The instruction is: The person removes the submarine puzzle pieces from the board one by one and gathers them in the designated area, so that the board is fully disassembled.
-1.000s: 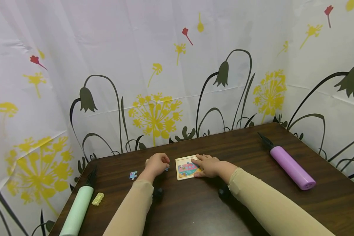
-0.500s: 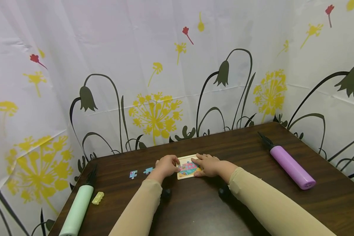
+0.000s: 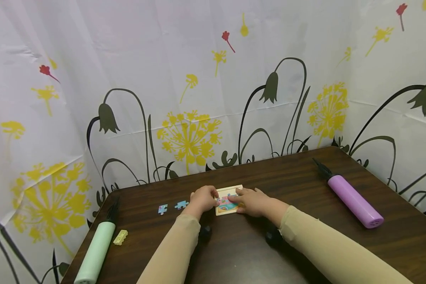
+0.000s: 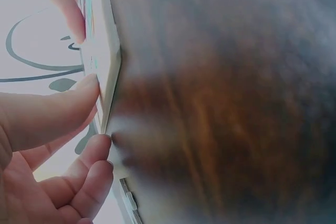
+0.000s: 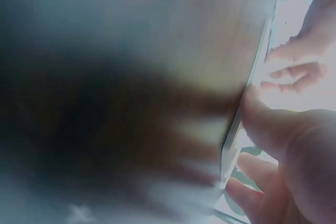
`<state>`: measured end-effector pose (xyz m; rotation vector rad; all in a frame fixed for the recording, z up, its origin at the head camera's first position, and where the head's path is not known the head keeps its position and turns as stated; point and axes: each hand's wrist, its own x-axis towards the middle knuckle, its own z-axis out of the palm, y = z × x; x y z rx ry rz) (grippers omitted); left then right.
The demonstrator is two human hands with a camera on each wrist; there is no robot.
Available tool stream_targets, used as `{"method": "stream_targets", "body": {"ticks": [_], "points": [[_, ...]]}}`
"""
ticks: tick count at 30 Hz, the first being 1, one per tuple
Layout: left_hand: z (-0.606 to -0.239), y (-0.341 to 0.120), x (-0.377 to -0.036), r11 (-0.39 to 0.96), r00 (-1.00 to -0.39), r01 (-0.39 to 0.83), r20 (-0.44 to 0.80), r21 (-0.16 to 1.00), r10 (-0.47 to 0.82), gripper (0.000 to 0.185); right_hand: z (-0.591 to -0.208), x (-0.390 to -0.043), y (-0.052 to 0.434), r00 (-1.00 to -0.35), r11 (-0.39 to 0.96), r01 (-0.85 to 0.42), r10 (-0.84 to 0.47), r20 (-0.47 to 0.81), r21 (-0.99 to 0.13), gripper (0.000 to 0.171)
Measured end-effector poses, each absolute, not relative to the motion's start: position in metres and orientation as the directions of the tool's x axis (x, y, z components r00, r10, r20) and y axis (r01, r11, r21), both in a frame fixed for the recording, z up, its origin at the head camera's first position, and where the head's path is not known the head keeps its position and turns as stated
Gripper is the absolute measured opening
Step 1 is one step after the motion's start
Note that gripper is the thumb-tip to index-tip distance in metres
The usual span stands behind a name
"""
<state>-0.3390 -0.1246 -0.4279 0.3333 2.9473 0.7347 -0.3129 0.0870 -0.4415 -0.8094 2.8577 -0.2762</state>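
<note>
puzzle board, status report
Left hand at left edge, right hand on right side. Puzzle board partly covered. Two loose pieces off-board; nothing visibly blocking.

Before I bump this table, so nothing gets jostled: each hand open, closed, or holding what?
Left hand: at the puzzle's left edge; whether it holds anything cannot be told.
Right hand: holding the puzzle's right side.

Dark wood grain with a soft sheen covers the bench (image 3: 234,256), beside the pale, smooth, wood-like frame of a puzzle tray (image 3: 230,188). The purple pump (image 3: 355,201) shows glossy plastic, the green pump (image 3: 96,252) smooth plastic; the sleeves (image 3: 333,240) are matt cloth, the curtain (image 3: 163,47) creased sheeting.
</note>
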Motion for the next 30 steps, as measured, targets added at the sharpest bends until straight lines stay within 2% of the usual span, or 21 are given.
{"method": "stream_targets", "body": {"ticks": [9, 30], "points": [[-0.426, -0.123, -0.340, 0.859, -0.971, 0.183, -0.047, 0.478, 0.233, 0.019, -0.438, -0.293, 0.089, -0.793, 0.796, -0.572, -0.598, -0.114, -0.200, 0.066], [-0.431, -0.127, -0.343, 0.839, -0.974, 0.179, -0.030, 0.514, 0.226, 0.022, -0.433, -0.290, 0.083, -0.809, 0.816, -0.523, -0.566, -0.157, -0.246, 0.072]]}}
